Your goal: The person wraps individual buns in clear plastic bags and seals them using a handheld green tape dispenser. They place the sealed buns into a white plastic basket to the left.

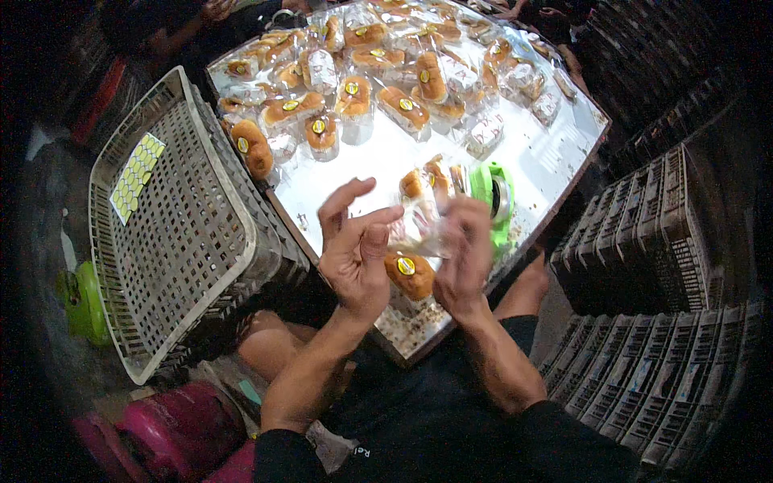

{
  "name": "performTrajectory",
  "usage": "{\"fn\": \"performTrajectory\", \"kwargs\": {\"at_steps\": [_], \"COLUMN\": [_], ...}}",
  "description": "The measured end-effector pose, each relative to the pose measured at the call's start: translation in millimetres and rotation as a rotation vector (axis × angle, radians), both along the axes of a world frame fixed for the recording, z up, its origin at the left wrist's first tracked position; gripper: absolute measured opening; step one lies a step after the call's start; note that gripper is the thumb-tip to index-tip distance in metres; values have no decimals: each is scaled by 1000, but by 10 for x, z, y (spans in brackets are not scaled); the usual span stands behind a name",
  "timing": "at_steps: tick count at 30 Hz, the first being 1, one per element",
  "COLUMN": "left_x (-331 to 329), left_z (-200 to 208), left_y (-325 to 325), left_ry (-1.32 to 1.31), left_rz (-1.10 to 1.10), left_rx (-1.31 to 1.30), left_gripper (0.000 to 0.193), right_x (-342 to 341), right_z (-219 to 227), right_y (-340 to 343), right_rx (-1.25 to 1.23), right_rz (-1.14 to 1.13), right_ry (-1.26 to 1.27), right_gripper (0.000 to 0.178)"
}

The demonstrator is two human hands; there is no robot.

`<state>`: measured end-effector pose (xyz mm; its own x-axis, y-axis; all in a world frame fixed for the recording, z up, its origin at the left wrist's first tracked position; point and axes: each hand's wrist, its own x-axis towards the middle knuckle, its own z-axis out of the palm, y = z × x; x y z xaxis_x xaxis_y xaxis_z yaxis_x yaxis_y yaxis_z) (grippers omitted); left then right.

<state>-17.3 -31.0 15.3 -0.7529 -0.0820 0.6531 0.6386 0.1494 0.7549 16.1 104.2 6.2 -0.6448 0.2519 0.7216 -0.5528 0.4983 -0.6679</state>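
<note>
My left hand (354,262) is open, its fingers spread and the index fingertip close to a clear-wrapped bread roll (415,225). On the other side of that packet is my right hand (463,249), its fingers curled and smeared by motion; whether they grip the wrapper cannot be made out. Below and between the hands lies another wrapped bread roll (411,275) with a round yellow sticker. Just right of my right hand stands a green tape dispenser (501,201) with a roll in it. Part of a further packed roll (436,173) shows behind the blurred packet.
Many wrapped bread rolls (378,56) cover the far part of the white tabletop (370,165). A grey plastic crate (181,193) stands at the left, a sheet of yellow stickers (137,179) on it. Dark crates (636,233) are stacked at the right. Other people's hands show at the far edge.
</note>
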Motion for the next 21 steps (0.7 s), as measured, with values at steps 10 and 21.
{"fn": "performTrajectory", "kwargs": {"at_steps": [10, 21], "left_x": [4, 58], "left_z": [23, 74], "left_y": [-139, -247], "left_ry": [-212, -105], "left_rz": [-63, -42], "left_rx": [192, 204], "left_gripper": [23, 27], "right_x": [39, 58], "right_z": [55, 207], "right_y": [-70, -128], "right_rx": [42, -4], "right_rz": [31, 98], "right_ry": [-68, -127], "right_gripper": [14, 11]}}
